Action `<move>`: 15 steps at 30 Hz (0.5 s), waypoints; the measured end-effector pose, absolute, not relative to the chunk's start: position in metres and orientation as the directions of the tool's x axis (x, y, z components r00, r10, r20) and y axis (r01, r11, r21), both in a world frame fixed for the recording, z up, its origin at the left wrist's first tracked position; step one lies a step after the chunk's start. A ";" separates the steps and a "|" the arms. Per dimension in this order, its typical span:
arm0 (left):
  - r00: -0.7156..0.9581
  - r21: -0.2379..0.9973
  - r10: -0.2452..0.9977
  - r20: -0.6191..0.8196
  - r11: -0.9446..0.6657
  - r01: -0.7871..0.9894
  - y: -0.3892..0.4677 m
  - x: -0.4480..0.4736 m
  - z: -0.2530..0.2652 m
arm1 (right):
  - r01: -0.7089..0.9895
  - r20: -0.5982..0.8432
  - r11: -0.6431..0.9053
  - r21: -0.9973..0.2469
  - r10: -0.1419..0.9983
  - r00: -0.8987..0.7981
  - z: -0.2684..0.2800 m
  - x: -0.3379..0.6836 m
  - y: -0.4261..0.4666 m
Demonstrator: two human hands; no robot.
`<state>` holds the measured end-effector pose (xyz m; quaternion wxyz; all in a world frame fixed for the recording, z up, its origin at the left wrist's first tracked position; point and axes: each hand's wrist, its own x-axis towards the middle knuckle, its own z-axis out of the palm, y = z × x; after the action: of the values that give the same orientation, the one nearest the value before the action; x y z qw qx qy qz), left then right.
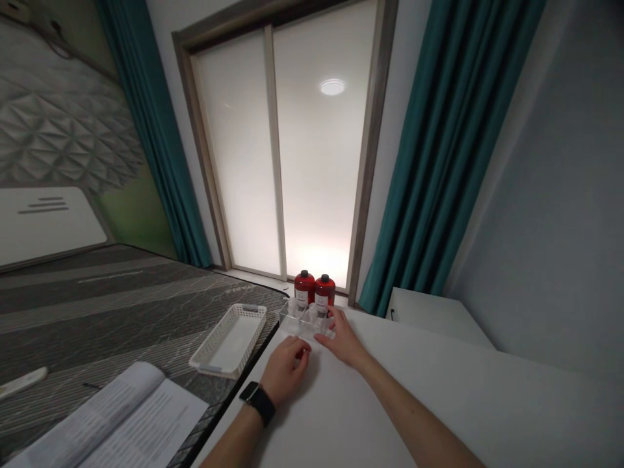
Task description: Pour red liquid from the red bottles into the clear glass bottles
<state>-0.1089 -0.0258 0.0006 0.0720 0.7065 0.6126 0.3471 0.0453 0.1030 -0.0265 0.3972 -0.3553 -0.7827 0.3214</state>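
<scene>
A clear plastic box with compartments stands at the far end of the white table, with small whitish clear items in it. My right hand has its thumb at the box's near side and its fingers round the right end. My left hand, with a black watch on the wrist, rests on the table just in front of the box. Its fingers are curled in, and nothing shows in them. Two red bottles with black caps and white labels stand right behind the box.
Left of the table is a bed with a grey patterned surface. On it lie a white plastic basket, an open book and a white stick-like object. A white cabinet stands beyond the table at right.
</scene>
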 end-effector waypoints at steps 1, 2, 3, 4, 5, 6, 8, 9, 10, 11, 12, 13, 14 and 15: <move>0.016 0.530 0.917 0.399 -0.245 0.812 -0.026 -0.108 0.000 | 0.297 0.392 0.538 -0.789 0.813 -0.432 -0.027 0.042 0.103; 0.025 0.530 0.919 0.394 -0.249 0.811 -0.026 -0.106 0.000 | 0.294 0.389 0.534 -0.793 0.815 -0.430 -0.028 0.040 0.104; 0.036 0.527 0.920 0.389 -0.255 0.811 -0.026 -0.105 -0.001 | 0.292 0.386 0.529 -0.797 0.818 -0.427 -0.029 0.038 0.104; 0.050 0.522 0.922 0.384 -0.262 0.812 -0.026 -0.104 -0.001 | 0.292 0.382 0.524 -0.800 0.821 -0.425 -0.029 0.036 0.105; 0.062 0.516 0.923 0.380 -0.267 0.814 -0.026 -0.103 -0.002 | 0.293 0.378 0.519 -0.803 0.824 -0.422 -0.030 0.035 0.105; 0.071 0.511 0.924 0.375 -0.271 0.816 -0.026 -0.102 -0.002 | 0.295 0.374 0.515 -0.805 0.826 -0.421 -0.031 0.034 0.105; 0.085 0.505 0.926 0.368 -0.276 0.818 -0.025 -0.102 -0.004 | 0.294 0.367 0.507 -0.810 0.830 -0.420 -0.031 0.032 0.105; 0.091 0.503 0.926 0.365 -0.279 0.818 -0.025 -0.102 -0.005 | 0.292 0.364 0.505 -0.813 0.830 -0.422 -0.031 0.031 0.105; 0.096 0.501 0.927 0.362 -0.280 0.819 -0.025 -0.102 -0.006 | 0.286 0.363 0.503 -0.816 0.830 -0.424 -0.030 0.030 0.105; 0.101 0.497 0.928 0.359 -0.282 0.821 -0.025 -0.102 -0.007 | 0.280 0.362 0.501 -0.819 0.829 -0.427 -0.029 0.030 0.105; 0.111 0.493 0.928 0.357 -0.287 0.821 -0.025 -0.102 -0.007 | 0.272 0.361 0.499 -0.823 0.829 -0.427 -0.028 0.029 0.105; 0.123 0.489 0.927 0.355 -0.296 0.820 -0.025 -0.101 -0.007 | 0.265 0.360 0.494 -0.828 0.831 -0.425 -0.026 0.030 0.105; 0.138 0.488 0.925 0.354 -0.309 0.817 -0.025 -0.100 -0.007 | 0.260 0.357 0.487 -0.834 0.835 -0.419 -0.023 0.031 0.106; 0.153 0.488 0.922 0.355 -0.322 0.811 -0.025 -0.099 -0.007 | 0.257 0.351 0.477 -0.840 0.841 -0.411 -0.020 0.034 0.106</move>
<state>-0.0989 -0.0255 -0.0067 0.0913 0.7537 0.5748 0.3052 0.0338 0.1057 -0.0199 0.4041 -0.3621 -0.7584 0.3611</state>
